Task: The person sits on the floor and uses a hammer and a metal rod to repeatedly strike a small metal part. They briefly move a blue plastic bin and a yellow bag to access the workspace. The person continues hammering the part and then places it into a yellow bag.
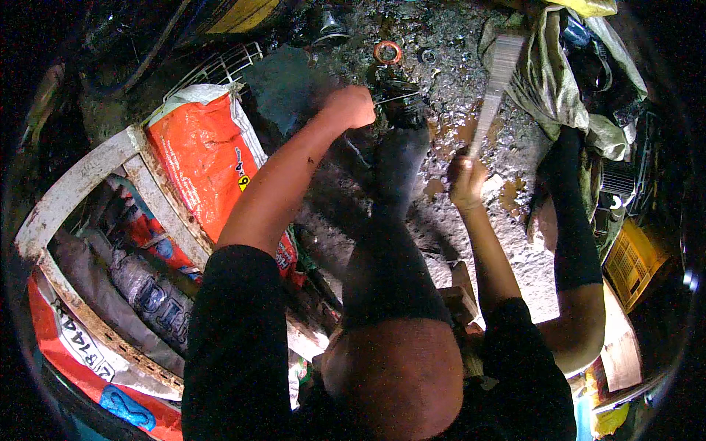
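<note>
My left hand (353,106) is a fist around something mostly hidden inside it. A thin metal rod (397,98) sticks out from that fist to the right, over a dark rounded part (406,110) on the ground just beyond my left foot. My right hand (468,181) is wrapped round the lower end of a long, pale, flat bar (493,95). The bar points up and away, wider toward its far end and smeared by motion, so its exact kind cannot be made out.
An orange-red ring (387,52), a small dark ring (429,56) and a black flared part (331,26) lie on the wet, dirty ground. Left are a red sack (198,162) and a rusty white frame (81,187). Right are a grey sack (540,84) and a yellow crate (636,257).
</note>
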Demonstrator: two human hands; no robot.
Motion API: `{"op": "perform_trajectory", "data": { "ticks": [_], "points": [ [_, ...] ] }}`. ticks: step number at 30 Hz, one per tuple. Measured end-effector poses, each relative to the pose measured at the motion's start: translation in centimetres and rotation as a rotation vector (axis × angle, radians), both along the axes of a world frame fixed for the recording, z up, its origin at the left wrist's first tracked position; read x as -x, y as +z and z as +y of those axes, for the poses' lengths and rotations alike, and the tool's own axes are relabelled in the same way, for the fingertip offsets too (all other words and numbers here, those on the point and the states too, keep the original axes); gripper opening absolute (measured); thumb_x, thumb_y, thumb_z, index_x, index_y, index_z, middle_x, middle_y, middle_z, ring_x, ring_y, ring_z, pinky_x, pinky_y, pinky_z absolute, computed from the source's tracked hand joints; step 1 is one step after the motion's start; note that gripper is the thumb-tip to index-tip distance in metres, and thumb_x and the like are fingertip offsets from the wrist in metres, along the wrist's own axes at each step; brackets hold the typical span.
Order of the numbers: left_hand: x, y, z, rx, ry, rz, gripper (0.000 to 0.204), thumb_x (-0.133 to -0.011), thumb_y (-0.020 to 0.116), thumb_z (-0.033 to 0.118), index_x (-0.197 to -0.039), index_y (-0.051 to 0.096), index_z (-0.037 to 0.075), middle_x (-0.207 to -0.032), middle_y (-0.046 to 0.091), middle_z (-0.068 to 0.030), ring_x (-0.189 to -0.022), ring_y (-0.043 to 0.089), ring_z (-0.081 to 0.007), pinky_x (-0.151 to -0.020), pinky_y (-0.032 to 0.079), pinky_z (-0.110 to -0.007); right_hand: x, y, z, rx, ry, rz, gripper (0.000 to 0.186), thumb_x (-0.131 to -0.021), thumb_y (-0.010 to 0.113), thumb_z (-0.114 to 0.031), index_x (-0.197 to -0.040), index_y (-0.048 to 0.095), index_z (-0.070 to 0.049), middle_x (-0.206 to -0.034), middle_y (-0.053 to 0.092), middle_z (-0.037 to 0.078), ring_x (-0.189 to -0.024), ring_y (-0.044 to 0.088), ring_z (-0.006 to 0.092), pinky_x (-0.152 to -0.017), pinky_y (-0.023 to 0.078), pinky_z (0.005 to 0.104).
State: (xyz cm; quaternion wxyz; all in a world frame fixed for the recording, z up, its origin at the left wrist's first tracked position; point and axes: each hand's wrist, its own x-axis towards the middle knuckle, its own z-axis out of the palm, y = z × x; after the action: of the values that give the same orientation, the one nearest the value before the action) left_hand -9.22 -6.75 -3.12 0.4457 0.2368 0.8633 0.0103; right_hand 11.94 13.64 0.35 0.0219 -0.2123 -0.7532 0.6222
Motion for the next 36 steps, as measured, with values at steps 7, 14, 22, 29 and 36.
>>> {"op": "perform_trajectory", "data": {
  "ticks": [7,14,22,29,36],
  "points": [
    [-0.1,0.7,0.5,-0.028,-0.001,0.007,0.038,-0.077,0.061,0.028,-0.096,0.069,-0.004,-0.102,0.067,-0.0258,-0.095,0.066,-0.0398,-0.084,0.054,-0.048,1.4,-2.2,1.8,-0.089,-0.063,-0.306,0.044,-0.101,0.042,-0.039,-0.083,0.058,-0.002,-0.060,0.050,0.009,-0.053,0.047,0.0192,-0.051,0.039,0.0346],
    [0.1,-1.0,0.9,-0.042,0.016,0.064,0.037,-0.075,0.062,0.029,-0.090,0.069,-0.004,-0.099,0.068,-0.0249,-0.090,0.067,-0.0407,-0.082,0.054,-0.048,-1.5,-4.2,0.7,-0.368,0.083,-0.256,0.043,-0.099,0.045,-0.036,-0.084,0.060,0.002,-0.069,0.059,0.019,-0.065,0.060,0.0294,-0.061,0.046,0.0439],
    [0.2,-1.5,-0.2,-0.049,0.018,0.035,0.037,-0.075,0.063,0.027,-0.089,0.069,-0.006,-0.099,0.066,-0.0276,-0.090,0.066,-0.0412,-0.082,0.054,-0.048,2.5,2.7,1.0,0.110,-0.139,0.000,0.042,-0.101,0.043,-0.044,-0.078,0.045,-0.008,-0.055,0.038,-0.004,-0.043,0.035,0.0053,-0.037,0.028,0.0225],
    [0.7,0.2,0.8,0.000,0.001,-0.010,0.038,-0.074,0.061,0.024,-0.098,0.068,-0.005,-0.104,0.067,-0.0253,-0.096,0.066,-0.0402,-0.084,0.054,-0.048,-0.5,-1.0,0.6,-0.172,0.128,-0.251,0.043,-0.100,0.044,-0.035,-0.095,0.063,0.003,-0.062,0.057,0.016,-0.055,0.057,0.0280,-0.054,0.045,0.0384],
    [-0.4,-0.6,-0.4,-0.062,-0.002,0.093,0.028,-0.074,0.059,0.019,-0.090,0.069,-0.002,-0.093,0.068,-0.0262,-0.088,0.067,-0.0412,-0.077,0.055,-0.049,-1.8,-3.3,2.5,0.027,-0.306,-0.458,0.052,-0.101,0.041,-0.045,-0.074,0.055,-0.003,-0.054,0.042,0.001,-0.051,0.040,0.0131,-0.048,0.033,0.0357]
  ]
}}
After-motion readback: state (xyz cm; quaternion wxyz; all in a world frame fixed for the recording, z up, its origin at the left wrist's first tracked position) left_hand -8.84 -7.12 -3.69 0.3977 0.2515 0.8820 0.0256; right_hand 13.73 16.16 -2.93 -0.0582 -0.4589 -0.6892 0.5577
